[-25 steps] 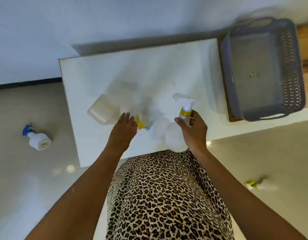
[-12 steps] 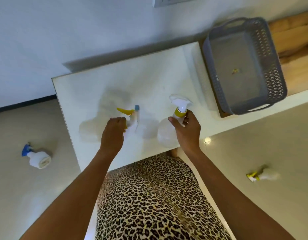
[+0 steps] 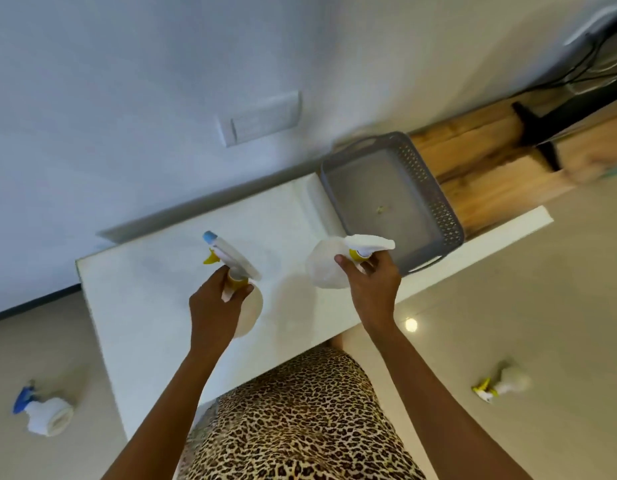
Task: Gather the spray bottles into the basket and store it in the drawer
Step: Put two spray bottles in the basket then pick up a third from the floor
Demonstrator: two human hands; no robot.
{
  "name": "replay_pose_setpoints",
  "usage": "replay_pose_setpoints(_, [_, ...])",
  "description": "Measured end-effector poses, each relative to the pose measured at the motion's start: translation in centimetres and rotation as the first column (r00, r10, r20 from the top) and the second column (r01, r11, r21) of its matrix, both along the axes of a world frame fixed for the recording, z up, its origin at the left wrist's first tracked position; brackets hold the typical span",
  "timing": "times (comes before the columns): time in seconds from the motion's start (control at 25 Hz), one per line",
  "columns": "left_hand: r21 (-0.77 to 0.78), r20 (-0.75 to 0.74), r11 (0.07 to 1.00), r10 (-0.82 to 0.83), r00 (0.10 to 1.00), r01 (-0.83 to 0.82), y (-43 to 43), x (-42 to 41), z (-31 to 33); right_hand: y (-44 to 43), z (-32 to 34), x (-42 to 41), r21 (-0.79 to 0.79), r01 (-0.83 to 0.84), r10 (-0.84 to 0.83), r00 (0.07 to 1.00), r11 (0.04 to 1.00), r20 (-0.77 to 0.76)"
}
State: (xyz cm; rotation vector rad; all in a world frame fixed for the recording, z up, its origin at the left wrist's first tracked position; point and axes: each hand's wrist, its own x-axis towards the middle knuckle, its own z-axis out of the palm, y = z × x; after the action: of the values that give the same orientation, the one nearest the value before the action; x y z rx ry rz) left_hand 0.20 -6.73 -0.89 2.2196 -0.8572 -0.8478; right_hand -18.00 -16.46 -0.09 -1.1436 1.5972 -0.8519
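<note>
My left hand [image 3: 215, 306] grips the neck of a white spray bottle with a yellow trigger and blue nozzle [image 3: 231, 259], held above the white table [image 3: 154, 306]. My right hand [image 3: 373, 282] holds a second white spray bottle with a yellow collar [image 3: 326, 268] by its neck, tilted, just left of the grey basket [image 3: 428, 202]. The basket stands at the table's right end with only a small scrap inside. Two more spray bottles lie on the floor: a blue-headed one [image 3: 43, 410] at the left and a yellow-triggered one [image 3: 501, 386] at the right.
A wooden surface [image 3: 501, 174] with a black stand and cables runs on behind the basket to the right. A white wall [image 3: 127, 98] with a switch plate backs the table. Beige tiled floor lies on both sides of me.
Both hands have lifted their bottles off the table. The right hand has carried its bottle toward the basket and tipped it. The view has shifted left and up.
</note>
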Motion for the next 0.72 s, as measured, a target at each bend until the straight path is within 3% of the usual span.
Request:
replay_pose_setpoints(0.32, [0.007,0.004,0.992,0.126,0.992,-0.126,-8.3,-7.9,2.1,-13.0,-1.4,-13.1,-0.029,0.099,-0.103,0.971,0.995,-0.216])
replay_pose_setpoints(0.52, [-0.008,-0.065,0.989,0.149,0.987,-0.149,-12.1,-12.2,1.5,-18.2,-4.7,-17.4,0.037,0.041,-0.024,0.932,0.998,-0.363])
replay_pose_setpoints(0.72, [-0.013,-0.075,0.989,0.143,0.987,-0.145,-13.9,-14.3,1.3,-19.6,-6.6,-18.4,0.099,-0.007,0.043,0.929,0.995,-0.367])
